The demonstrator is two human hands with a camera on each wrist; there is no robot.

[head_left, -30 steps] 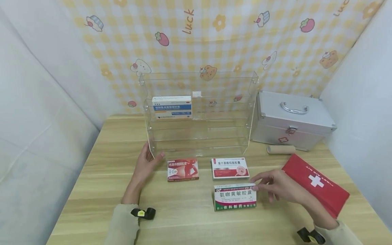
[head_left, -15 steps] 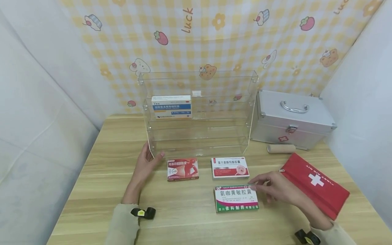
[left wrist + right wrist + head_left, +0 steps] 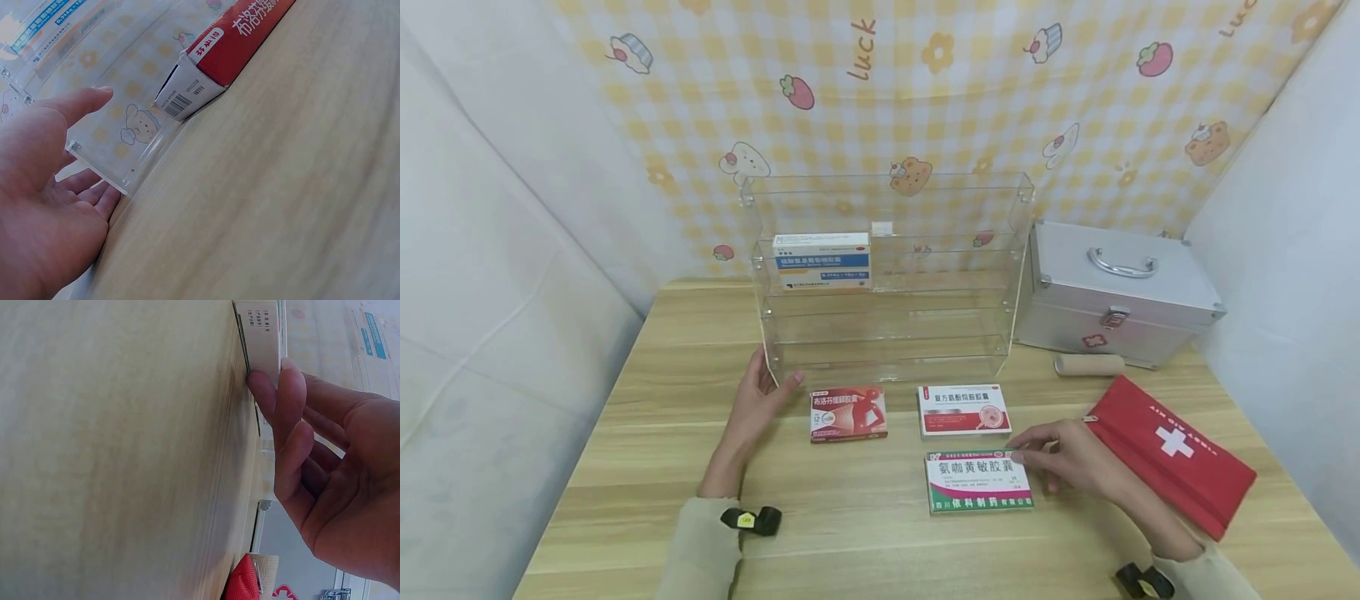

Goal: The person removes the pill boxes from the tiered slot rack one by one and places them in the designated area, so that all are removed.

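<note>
In the head view, my right hand pinches the right end of a green, white and magenta medicine box. The right wrist view shows thumb and finger at the box's white end panel. My left hand is at the lower left corner of a clear acrylic rack, its thumb extended in front and fingers beyond the side panel. Just right of that hand lies a red ibuprofen capsule box. A white and red medicine box lies behind the green one.
On an upper tier of the rack, at the left, stands a blue and white medicine box. To the right are a silver metal case, a tan roll and a red first aid pouch. A checked curtain hangs behind.
The green and white box has tipped back from a more upright stance to lie flatter, and its right end moved slightly right. The left hand stays at the rack.
</note>
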